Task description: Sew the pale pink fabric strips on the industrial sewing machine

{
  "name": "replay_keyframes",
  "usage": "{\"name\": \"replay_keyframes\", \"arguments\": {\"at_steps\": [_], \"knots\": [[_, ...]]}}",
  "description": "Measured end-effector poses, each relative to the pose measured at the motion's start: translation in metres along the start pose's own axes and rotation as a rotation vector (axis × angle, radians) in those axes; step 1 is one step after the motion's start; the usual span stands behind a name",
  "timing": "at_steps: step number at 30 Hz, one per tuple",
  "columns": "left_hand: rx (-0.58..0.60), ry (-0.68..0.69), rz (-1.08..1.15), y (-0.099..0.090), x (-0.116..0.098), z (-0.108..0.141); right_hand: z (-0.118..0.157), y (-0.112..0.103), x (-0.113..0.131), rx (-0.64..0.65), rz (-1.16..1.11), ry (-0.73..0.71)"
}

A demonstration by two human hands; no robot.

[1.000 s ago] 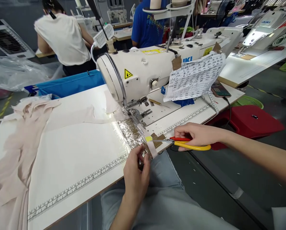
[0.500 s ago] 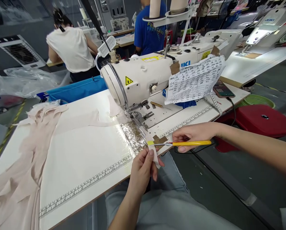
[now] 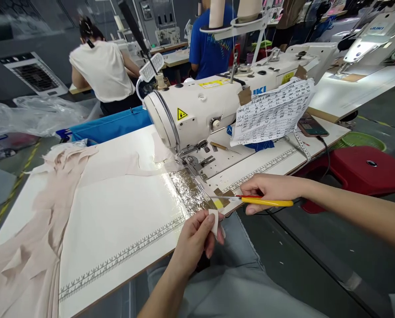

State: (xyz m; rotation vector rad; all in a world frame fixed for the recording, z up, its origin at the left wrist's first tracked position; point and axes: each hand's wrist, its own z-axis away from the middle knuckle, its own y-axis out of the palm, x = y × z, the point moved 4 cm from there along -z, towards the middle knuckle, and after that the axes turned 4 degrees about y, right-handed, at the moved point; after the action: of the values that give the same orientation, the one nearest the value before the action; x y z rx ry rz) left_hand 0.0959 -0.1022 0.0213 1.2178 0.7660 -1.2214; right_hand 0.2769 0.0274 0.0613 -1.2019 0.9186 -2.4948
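Observation:
My left hand pinches a short off-white fabric strip between thumb and fingers, just off the table's front edge. In my right hand is a pair of scissors with yellow and red handles. Their slim blades point left above the edge, slightly beyond the strip and apart from it. A white sewing machine stands behind my hands. Pale pink fabric runs toward its needle area, over a shiny foil-like sheet. A small yellow patch lies beside brown tape near the blades.
Gathered pale pink fabric hangs over the table's left side. A handwritten sheet is taped to the machine. An awl, a phone and a measuring tape lie around it. Two people work beyond; a red stool stands right.
The strip, earlier stretched from the machine side across the blades, is now a separate short piece in my left hand. That hand has moved slightly down; the scissors have shifted slightly right.

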Motion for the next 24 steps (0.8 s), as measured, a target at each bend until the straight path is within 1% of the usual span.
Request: {"name": "replay_keyframes", "arguments": {"at_steps": [1,2,3,5,6,7,8,9,10,11,13,15,17,19,21,24], "knots": [[-0.013,0.006,-0.042,-0.006,-0.005,0.003,0.002,-0.004,-0.003,-0.073,0.064,0.016],[-0.044,0.017,-0.092,-0.016,-0.012,0.007,0.004,-0.009,-0.008,-0.166,0.161,0.066],[-0.102,0.041,-0.152,-0.029,-0.021,0.009,0.005,-0.015,-0.014,-0.271,0.273,0.143],[-0.260,0.102,-0.294,-0.063,-0.044,0.011,0.006,-0.024,-0.023,-0.464,0.469,0.316],[-0.347,0.157,-0.394,-0.081,-0.057,0.009,0.006,-0.026,-0.024,-0.543,0.533,0.374],[-0.462,0.243,-0.509,-0.098,-0.071,0.006,0.004,-0.025,-0.022,-0.606,0.568,0.394],[-0.521,0.289,-0.649,-0.112,-0.082,-0.001,0.001,-0.022,-0.017,-0.659,0.574,0.378],[-0.542,0.302,-0.782,-0.122,-0.090,-0.011,-0.003,-0.017,-0.009,-0.704,0.559,0.336],[-0.513,0.278,-0.911,-0.129,-0.093,-0.024,-0.007,-0.009,0.002,-0.743,0.547,0.284],[-0.460,0.235,-1.034,-0.133,-0.094,-0.039,-0.013,0.000,0.013,-0.767,0.520,0.227],[-0.371,0.142,-1.281,-0.134,-0.090,-0.069,-0.028,0.021,0.037,-0.718,0.527,0.136],[-0.315,0.100,-1.467,-0.129,-0.084,-0.096,-0.043,0.037,0.056,-0.705,0.580,0.117],[-0.290,0.102,-1.540,-0.125,-0.081,-0.115,-0.055,0.045,0.064,-0.724,0.599,0.121],[-0.295,0.112,-1.567,-0.125,-0.079,-0.127,-0.061,0.043,0.064,-0.755,0.581,0.115],[-0.315,0.118,-1.588,-0.127,-0.079,-0.133,-0.061,0.035,0.058,-0.806,0.540,0.113],[-0.336,0.131,-1.598,-0.131,-0.078,-0.136,-0.058,0.020,0.044,-0.945,0.433,0.165]]}}
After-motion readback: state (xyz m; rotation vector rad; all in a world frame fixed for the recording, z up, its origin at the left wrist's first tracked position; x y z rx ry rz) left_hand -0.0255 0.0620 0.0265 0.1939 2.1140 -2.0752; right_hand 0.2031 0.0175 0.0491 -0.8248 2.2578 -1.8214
